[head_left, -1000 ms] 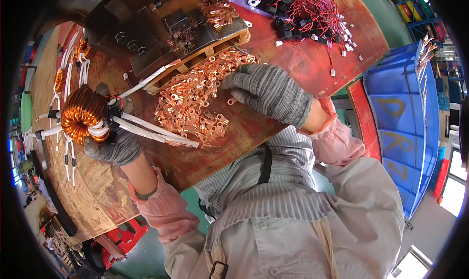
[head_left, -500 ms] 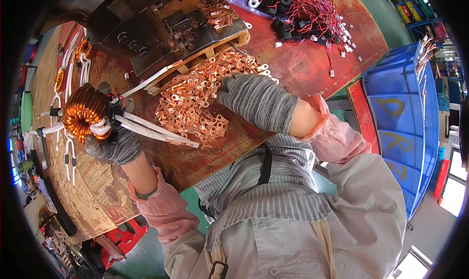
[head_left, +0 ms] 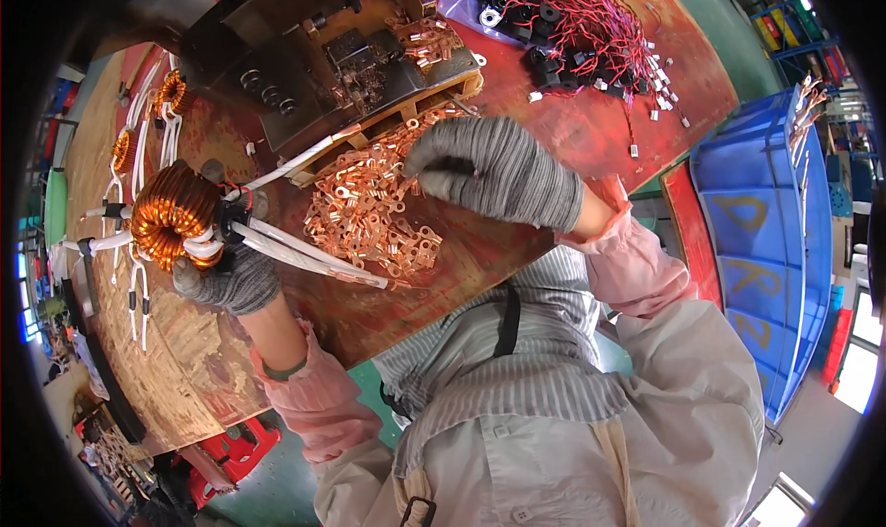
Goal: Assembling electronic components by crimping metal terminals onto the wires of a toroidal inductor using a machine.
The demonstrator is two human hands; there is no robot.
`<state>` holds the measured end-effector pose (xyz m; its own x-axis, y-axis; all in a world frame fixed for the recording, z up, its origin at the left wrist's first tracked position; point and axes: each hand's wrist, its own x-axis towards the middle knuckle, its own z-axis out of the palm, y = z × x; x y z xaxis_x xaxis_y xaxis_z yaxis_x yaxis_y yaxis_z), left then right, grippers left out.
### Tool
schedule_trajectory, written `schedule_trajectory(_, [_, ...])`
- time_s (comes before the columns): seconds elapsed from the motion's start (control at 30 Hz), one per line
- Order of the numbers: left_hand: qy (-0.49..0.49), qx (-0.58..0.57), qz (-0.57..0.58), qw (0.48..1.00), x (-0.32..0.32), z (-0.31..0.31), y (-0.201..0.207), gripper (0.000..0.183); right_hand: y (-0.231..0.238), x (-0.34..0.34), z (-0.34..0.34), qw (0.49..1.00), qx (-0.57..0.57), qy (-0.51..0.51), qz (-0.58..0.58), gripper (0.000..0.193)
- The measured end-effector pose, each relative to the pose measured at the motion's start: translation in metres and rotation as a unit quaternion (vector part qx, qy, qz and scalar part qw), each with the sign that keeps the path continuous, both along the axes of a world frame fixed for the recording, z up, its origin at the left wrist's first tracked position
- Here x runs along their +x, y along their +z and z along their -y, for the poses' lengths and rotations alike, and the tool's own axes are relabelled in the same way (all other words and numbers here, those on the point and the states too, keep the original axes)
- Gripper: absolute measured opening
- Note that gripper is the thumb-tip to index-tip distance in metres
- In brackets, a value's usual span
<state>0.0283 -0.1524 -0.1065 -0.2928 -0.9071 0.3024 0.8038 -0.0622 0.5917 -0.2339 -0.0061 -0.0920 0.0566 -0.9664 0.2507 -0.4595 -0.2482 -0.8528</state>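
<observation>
- Left hand (head_left: 226,278), in a grey knit glove, had its fingers wrapped tight around the round copper-wound toroid coil (head_left: 171,215), holding it up just above the worn reddish-brown wooden workbench (head_left: 388,305).
- The coil's white-sleeved leads (head_left: 305,255) stuck out to the right, and one of them ended right at the edge of the heap of small copper ring lugs (head_left: 374,204).
- Right hand (head_left: 498,172), same grey glove, sat over the top right of that lug heap with thumb and forefinger pinched close together. Couldn't really tell if there was a lug between them, too small to see.
- Behind the heap was a dark metal press tool on a wooden base (head_left: 314,65), with more lugs sitting on it.
- Farther back on the right, a tangle of red wires with black round parts (head_left: 577,24).
- More wound coils (head_left: 171,93) lay at the left end of the bench, and a blue plastic crate (head_left: 748,232) stood off to the right.
</observation>
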Motion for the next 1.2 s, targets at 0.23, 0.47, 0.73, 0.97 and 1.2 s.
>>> schedule_trajectory(0.23, [-0.011,-0.001,-0.041,0.999,-0.006,-0.003,0.002,0.076,0.016,-0.007,0.027,0.956,0.059,-0.055,0.283,0.011])
schedule_trajectory(0.47, [-0.119,0.024,-0.117,0.986,-0.01,-0.008,0.001,0.074,0.015,0.009,0.043,0.943,0.025,-0.053,0.327,0.01])
schedule_trajectory(0.73, [-0.035,0.036,-0.084,0.995,-0.006,-0.002,-0.008,0.075,0.023,0.016,0.042,0.909,0.072,-0.026,0.409,0.015])
schedule_trajectory(0.97, [-0.075,0.055,-0.07,0.993,-0.01,-0.006,-0.004,0.071,0.022,0.007,0.046,0.923,0.071,-0.015,0.377,0.018])
schedule_trajectory(1.2, [-0.045,-0.012,-0.031,0.998,-0.011,0.002,-0.01,0.079,0.016,-0.002,0.061,0.926,0.058,-0.012,0.372,0.017])
